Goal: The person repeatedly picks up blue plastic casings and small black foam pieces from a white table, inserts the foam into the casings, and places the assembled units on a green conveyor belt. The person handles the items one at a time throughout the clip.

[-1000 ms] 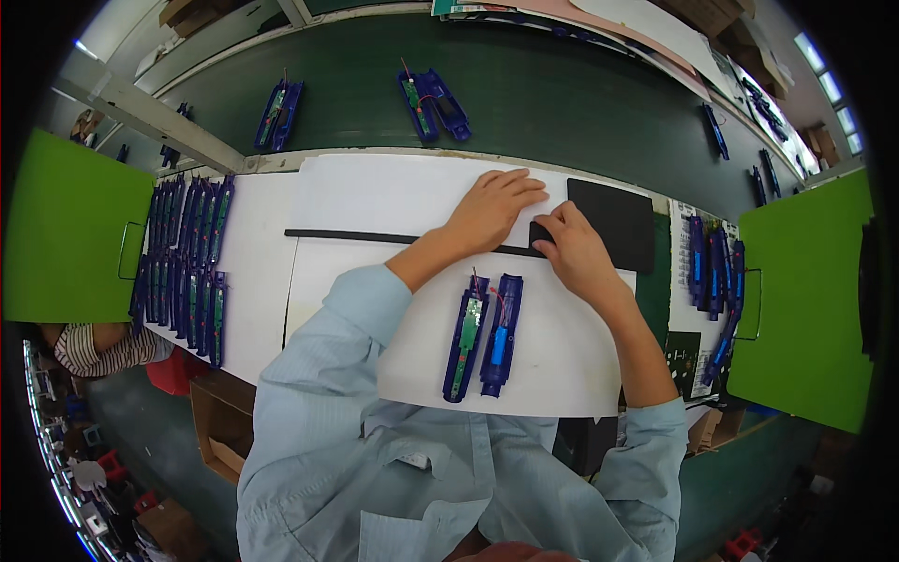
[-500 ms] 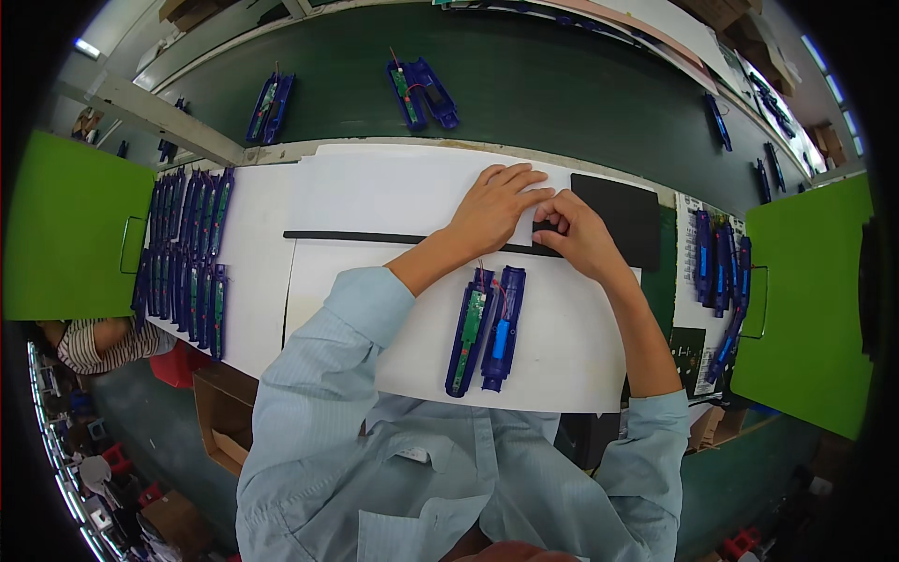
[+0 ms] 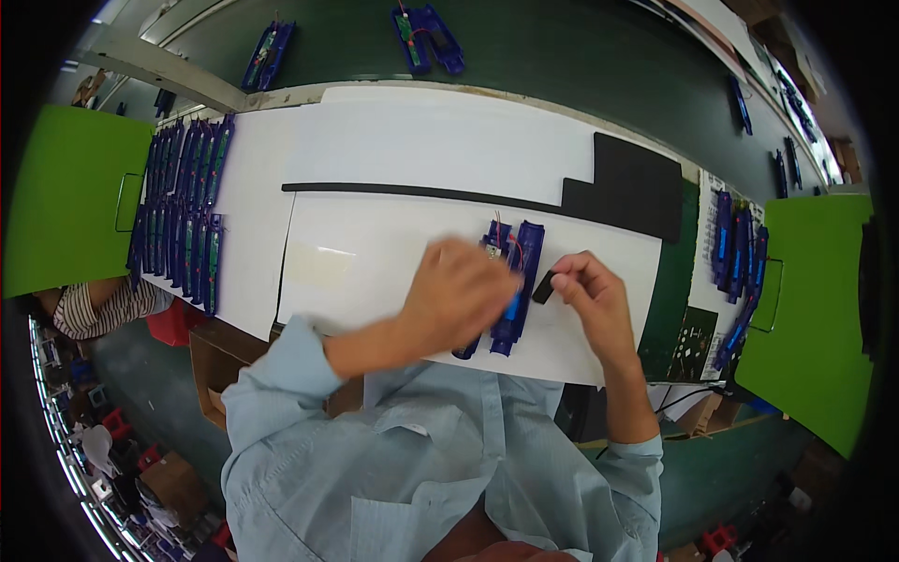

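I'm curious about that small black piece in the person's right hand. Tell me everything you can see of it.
The small black piece is a short, plain, roughly rectangular strip, matt, perhaps foam. The right hand pinches its upper end; the rest slants down to the left, just right of a dark-blue casing half. Whether it touches the white sheet beneath, I can't tell.

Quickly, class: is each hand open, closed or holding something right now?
Left hand: blurred over the blue casing halves; cannot be told.
Right hand: closed, holding a small black piece.
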The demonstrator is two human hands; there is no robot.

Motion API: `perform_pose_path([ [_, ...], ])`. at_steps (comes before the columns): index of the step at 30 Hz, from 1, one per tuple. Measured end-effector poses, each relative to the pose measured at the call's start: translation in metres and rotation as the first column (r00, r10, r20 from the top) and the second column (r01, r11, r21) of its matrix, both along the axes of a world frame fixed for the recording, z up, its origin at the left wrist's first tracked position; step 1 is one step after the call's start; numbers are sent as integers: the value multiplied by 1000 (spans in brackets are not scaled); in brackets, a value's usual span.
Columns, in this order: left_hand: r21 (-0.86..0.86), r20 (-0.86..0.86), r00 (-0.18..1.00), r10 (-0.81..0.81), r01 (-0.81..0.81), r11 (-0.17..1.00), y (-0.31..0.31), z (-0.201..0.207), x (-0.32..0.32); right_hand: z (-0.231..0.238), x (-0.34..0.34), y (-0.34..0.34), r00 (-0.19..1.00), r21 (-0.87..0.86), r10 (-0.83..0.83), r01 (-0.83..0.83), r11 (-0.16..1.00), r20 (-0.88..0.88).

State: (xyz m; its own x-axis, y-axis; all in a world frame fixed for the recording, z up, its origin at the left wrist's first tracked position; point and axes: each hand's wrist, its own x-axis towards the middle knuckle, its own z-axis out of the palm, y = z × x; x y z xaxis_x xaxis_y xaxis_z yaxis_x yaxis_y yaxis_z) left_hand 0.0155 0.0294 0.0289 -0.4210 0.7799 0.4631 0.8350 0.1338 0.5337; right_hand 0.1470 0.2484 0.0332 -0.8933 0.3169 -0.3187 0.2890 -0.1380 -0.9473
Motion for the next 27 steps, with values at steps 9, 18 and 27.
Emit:
perform_pose_path([
  [9,-203,-89,995,-53,34,979,-40,-31,70,-10,3,-29,990,179,86,-105,978,114],
  [18,-188,-96,993,-67,48,981,-41,-33,71,-22,5,-42,997,303,35,-55,951,72],
  [27,-187,-104,993,-62,42,982,-41,-32,72,2,-19,-39,999,677,14,20,736,-44],
])
